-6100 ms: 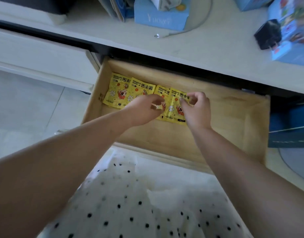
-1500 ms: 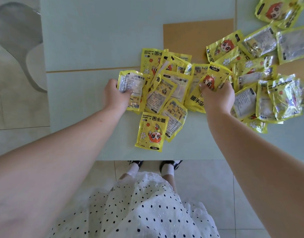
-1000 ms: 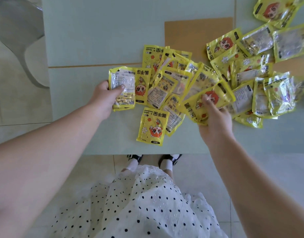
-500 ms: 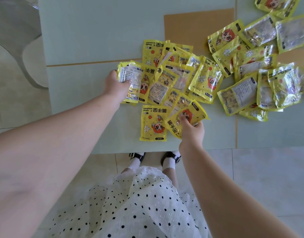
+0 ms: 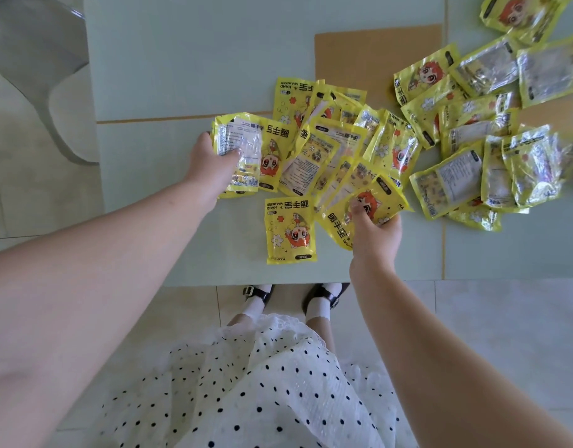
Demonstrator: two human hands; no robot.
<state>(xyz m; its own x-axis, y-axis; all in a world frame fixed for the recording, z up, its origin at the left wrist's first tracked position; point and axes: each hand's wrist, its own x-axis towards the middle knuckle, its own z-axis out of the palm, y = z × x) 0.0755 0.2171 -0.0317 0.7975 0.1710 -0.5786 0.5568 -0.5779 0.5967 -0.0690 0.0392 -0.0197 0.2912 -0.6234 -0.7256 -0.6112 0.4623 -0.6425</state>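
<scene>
Left hand (image 5: 210, 166) grips a stack (image 5: 246, 137) of yellow packets, thumb across the printed back, mid-left on the table (image 5: 181, 59); likely bundling them. Right hand (image 5: 375, 234) pinches one packet (image 5: 380, 197), thumb on the cartoon face, near the front edge, probably to add to the stack. Flat packet (image 5: 291, 232) beside it reads "HAND WARMER", plus Chinese characters. Pile (image 5: 472, 124) at right partly overlaps cardboard (image 5: 375, 50).

- The stack of yellow packets (image 5: 238, 153) in your left hand (image 5: 210, 163) shows its printed back, gripped at the left end of the spread.
- The single yellow packet (image 5: 372, 202) pinched in your right hand (image 5: 375, 234) is cartoon side up and tilted, overlapping its neighbours.
</scene>
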